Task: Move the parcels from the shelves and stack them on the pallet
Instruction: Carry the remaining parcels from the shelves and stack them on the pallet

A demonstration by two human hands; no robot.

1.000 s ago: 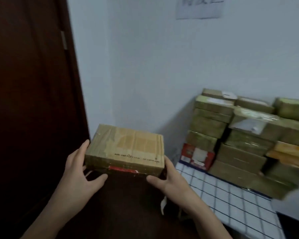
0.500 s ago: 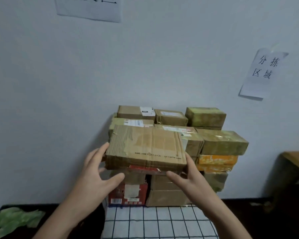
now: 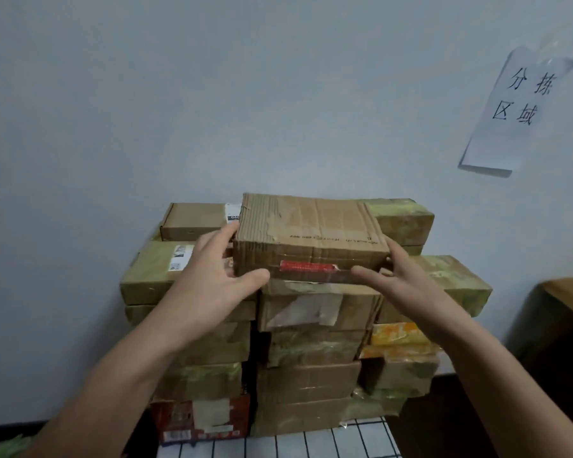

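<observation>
A flat brown cardboard parcel with a red label strip on its near side is held level over the middle column of the stack of parcels. My left hand grips its left end, thumb under the near edge. My right hand grips its right end, thumb along the lower near edge. The parcel sits at or just above the top middle box; contact is hard to tell. The stack rests on a white grid-patterned sheet, which hides the pallet.
The stack stands against a pale wall. A paper sign hangs on the wall at the right. A wooden table corner juts in at the right edge. Something green lies on the dark floor at the lower left.
The view swung from the dark door to face the stack. Both hands carried the parcel forward and up, over the top of the middle column.
</observation>
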